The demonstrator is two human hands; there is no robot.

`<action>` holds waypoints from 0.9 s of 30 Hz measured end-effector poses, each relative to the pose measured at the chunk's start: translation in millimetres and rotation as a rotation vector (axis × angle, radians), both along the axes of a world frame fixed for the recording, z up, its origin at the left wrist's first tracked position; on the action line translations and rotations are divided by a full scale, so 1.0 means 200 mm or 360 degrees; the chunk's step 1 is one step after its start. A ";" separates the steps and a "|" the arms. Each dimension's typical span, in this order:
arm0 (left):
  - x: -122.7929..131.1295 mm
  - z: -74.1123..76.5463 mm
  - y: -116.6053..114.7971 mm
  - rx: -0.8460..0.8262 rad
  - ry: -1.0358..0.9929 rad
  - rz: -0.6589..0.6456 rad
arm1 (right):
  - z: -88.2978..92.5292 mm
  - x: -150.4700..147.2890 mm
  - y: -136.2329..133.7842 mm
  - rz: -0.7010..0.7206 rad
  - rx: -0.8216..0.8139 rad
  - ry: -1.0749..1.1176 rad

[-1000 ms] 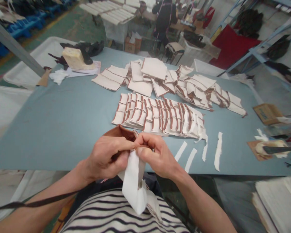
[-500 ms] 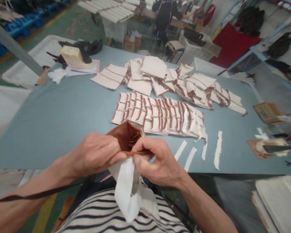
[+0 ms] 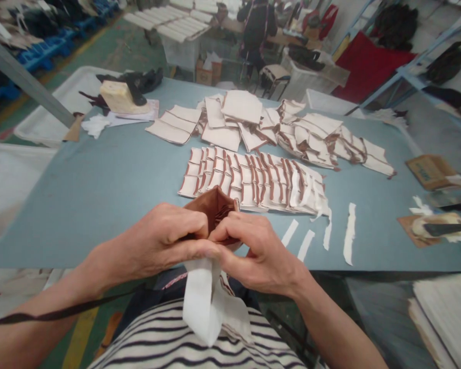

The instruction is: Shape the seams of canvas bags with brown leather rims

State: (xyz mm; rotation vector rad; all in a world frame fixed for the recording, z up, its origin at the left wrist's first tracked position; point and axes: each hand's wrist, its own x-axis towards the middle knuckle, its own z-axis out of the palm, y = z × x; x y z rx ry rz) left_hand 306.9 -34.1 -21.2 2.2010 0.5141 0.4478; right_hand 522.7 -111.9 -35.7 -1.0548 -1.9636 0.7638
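Both hands pinch the near edge of a fabric piece [image 3: 207, 205] with a brown lining and a pale outside, its brown side standing up toward the table. My left hand [image 3: 176, 233] is closed on the edge from the left. Against it, my right hand [image 3: 246, 246] grips the same edge, the two thumbs meeting. From beneath the thumbs a white strip [image 3: 197, 302] hangs in a loop in front of a striped shirt. Just beyond lies a row of overlapping cream pieces with brown edges [image 3: 249, 179]. The edge itself is hidden by my fingers.
Loose cream pieces [image 3: 242, 107] are heaped farther back on the blue table [image 3: 100, 189]. White strips [image 3: 349, 233] lie at right, near a dark-handled tool on a board [image 3: 434, 229]. A cardboard box [image 3: 430, 171] stands at the right edge. Another person [image 3: 255, 31] is in the background.
The fabric piece has shifted slightly right. My left hand has moved right, its thumb now stretched over to the right thumb. The white strip still hangs below.
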 end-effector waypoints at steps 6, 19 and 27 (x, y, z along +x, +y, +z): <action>0.01 0.02 -0.06 -0.0307 0.0012 -0.0139 | 0.01 0.08 -0.03 0.0133 0.0026 -0.0183; -0.18 -0.04 -0.18 -0.0086 -0.0051 0.0166 | -0.17 0.20 -0.02 -0.0010 0.0135 -0.0273; -0.24 -0.01 -0.03 0.0454 -0.0022 0.0377 | 0.10 0.17 -0.07 0.0080 0.0343 -0.0102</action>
